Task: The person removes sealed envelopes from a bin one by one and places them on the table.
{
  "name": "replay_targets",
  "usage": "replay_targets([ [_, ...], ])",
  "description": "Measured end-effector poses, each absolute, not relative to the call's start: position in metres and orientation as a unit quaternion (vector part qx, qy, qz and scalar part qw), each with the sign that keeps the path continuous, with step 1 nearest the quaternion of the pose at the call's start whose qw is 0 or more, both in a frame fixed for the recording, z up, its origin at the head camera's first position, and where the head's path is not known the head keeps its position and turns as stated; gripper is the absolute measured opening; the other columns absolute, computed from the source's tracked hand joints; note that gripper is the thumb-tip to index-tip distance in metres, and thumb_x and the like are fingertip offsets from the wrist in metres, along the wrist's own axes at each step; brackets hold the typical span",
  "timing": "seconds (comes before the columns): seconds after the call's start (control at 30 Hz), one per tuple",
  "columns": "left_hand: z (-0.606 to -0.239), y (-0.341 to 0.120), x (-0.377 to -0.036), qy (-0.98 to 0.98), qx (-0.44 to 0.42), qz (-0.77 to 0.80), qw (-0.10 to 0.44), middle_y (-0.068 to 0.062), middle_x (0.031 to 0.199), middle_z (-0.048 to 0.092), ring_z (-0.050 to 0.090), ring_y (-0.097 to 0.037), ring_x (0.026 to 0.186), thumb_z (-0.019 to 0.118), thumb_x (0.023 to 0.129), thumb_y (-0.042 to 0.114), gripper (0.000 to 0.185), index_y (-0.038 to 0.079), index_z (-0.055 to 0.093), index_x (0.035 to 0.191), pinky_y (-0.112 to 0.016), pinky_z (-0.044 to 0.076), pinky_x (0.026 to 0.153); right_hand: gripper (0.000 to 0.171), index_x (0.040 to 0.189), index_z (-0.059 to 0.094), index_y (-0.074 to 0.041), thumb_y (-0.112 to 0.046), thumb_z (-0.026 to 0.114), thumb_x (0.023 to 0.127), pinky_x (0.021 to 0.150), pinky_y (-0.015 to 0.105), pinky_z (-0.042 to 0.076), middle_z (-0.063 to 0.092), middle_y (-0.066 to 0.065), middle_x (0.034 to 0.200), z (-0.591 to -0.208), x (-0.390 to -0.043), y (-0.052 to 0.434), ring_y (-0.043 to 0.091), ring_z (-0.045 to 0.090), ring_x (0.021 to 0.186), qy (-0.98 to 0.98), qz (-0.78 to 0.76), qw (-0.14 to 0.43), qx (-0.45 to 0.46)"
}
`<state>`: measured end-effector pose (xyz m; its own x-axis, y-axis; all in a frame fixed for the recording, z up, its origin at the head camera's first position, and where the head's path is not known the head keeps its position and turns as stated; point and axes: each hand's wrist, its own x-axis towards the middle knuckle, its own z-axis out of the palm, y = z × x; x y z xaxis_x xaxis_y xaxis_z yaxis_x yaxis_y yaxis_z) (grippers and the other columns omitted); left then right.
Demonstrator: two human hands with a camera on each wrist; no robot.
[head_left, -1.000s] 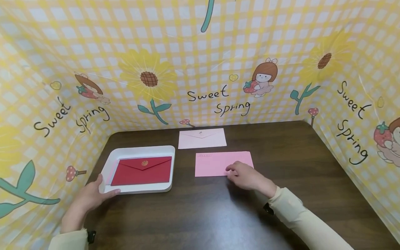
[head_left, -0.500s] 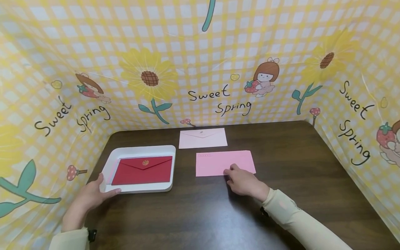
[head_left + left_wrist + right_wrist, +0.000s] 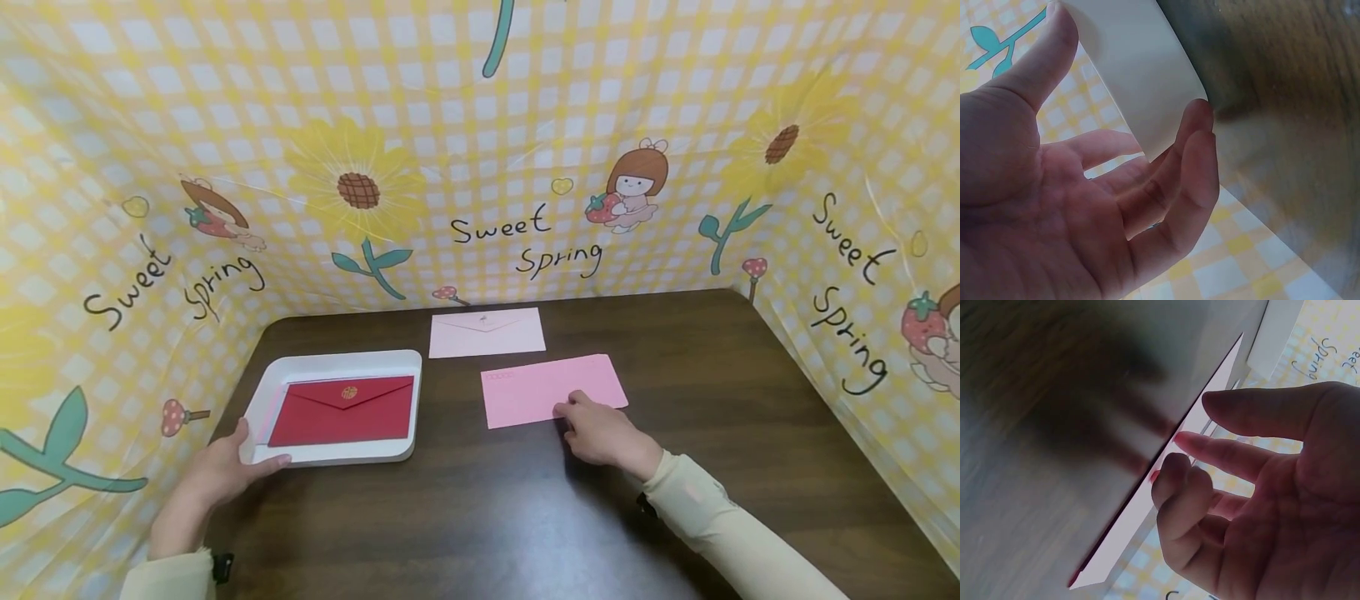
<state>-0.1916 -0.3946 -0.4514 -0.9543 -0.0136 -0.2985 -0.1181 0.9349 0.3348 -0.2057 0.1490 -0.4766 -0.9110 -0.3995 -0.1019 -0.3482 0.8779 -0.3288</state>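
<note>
My right hand (image 3: 576,414) rests its fingertips on the near edge of a bright pink envelope (image 3: 551,386) that lies slightly askew on the dark table. The right wrist view shows my right hand (image 3: 1200,447) with a fingertip against the envelope (image 3: 1147,512) edge and the thumb apart above it. My left hand (image 3: 236,458) holds the near left corner of a white tray (image 3: 337,360), thumb on the rim. In the left wrist view my left hand (image 3: 1166,181) cups the tray (image 3: 1135,75) wall. A red envelope (image 3: 341,410) with a gold seal lies in the tray.
A pale pink envelope (image 3: 486,332) lies flap up near the table's far edge. A yellow checked backdrop (image 3: 480,167) with sunflowers walls in the table on three sides. Bare dark wood (image 3: 487,517) fills the near half and the right side.
The bright pink envelope has turned, its right end swinging away from me, and shifted a little right under my right fingertips. My left hand and the tray have stayed put.
</note>
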Motion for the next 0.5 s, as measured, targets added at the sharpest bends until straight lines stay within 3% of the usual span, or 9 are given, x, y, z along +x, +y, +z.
replay_targets([
  [0.5, -0.454, -0.398, -0.193, 0.971, -0.04, 0.182, 0.151, -0.054, 0.145, 0.025, 0.042, -0.067, 0.127, 0.072, 0.09, 0.067, 0.127, -0.024, 0.009, 0.151, -0.072, 0.04, 0.103, 0.035, 0.127, 0.07, -0.007, 0.0, 0.07, 0.093, 0.065, 0.043, 0.053, 0.057, 0.02, 0.124, -0.471, -0.2, 0.142, 0.027, 0.062, 0.083, 0.961, -0.177, 0.091, -0.193],
])
